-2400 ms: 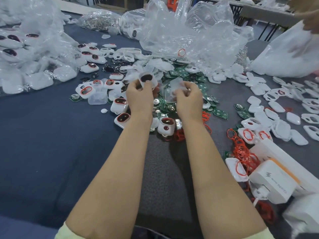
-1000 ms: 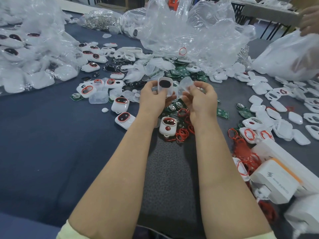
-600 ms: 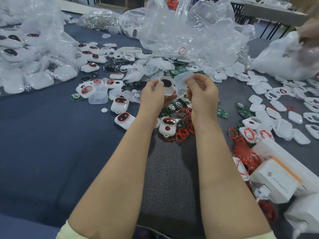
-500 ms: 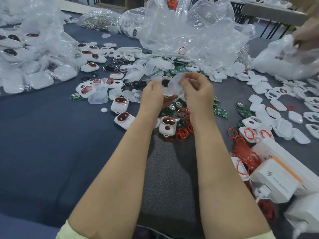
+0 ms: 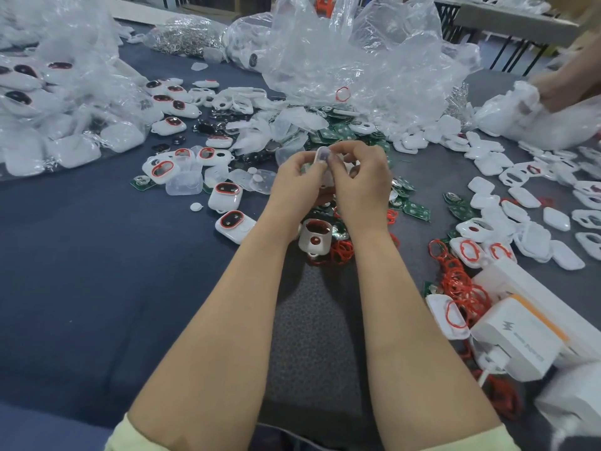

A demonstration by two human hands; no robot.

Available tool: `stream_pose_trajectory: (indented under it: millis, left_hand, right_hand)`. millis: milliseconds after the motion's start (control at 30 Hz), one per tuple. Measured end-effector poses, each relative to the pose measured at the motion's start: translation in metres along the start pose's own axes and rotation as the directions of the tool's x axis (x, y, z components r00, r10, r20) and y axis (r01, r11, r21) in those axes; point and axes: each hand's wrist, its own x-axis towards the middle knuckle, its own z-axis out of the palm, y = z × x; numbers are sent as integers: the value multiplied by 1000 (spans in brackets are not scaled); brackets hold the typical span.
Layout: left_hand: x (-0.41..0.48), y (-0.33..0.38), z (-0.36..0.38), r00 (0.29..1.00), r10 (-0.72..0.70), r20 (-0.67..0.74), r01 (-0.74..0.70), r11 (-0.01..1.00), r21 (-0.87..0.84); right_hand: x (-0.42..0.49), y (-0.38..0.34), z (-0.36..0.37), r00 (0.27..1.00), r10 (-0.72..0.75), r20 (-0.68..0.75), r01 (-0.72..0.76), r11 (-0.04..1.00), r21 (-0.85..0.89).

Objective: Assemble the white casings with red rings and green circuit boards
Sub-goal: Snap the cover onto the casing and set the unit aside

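Over on the far left, see-through bags (image 5: 48, 118) full of done pieces lie on the dark blue table cloth (image 5: 81, 271). Next to them sit finished casings (image 5: 227, 195) with their red rings showing. Then comes my left hand (image 5: 297, 182). Its fingers are curled and pinch the little white casing (image 5: 323, 156), which is up off the table, right between both hands. I think it is very light and hard, a thin smooth shell. It could slip out or crack if I squeeze too much. It is best to hold it by its edges with my fingertips and press evenly. My right hand (image 5: 362, 180) pinches the same casing from the other side. My fingers hide what is inside it. Behind my hands a big crumpled plastic bag (image 5: 357, 60) takes up the back of the table. Further right lie green circuit boards (image 5: 416, 210), a heap of red rings (image 5: 461, 281) that look soft and bendy, empty white shells (image 5: 523, 196) and a white charger (image 5: 517, 340). At the far right someone else's hand (image 5: 566, 83) holds a white bag.
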Motion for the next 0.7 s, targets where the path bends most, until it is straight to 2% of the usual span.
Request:
stream_pose_trajectory:
  millis: [333, 533, 700]
  left_hand:
    - [-1, -3, -3, 996, 58, 64, -62, 996, 65]
    - [-4, -1, -3, 995, 65, 78, -74, 991, 109]
    - [-3, -1, -3, 998, 65, 9, -65, 994, 85]
  right_hand:
    - [1, 2, 2, 999, 44, -31, -44, 999, 11]
    - [2, 0, 1, 989, 150, -7, -148, 981, 127]
    - [2, -1, 1, 976, 210, 62, -219, 948, 230]
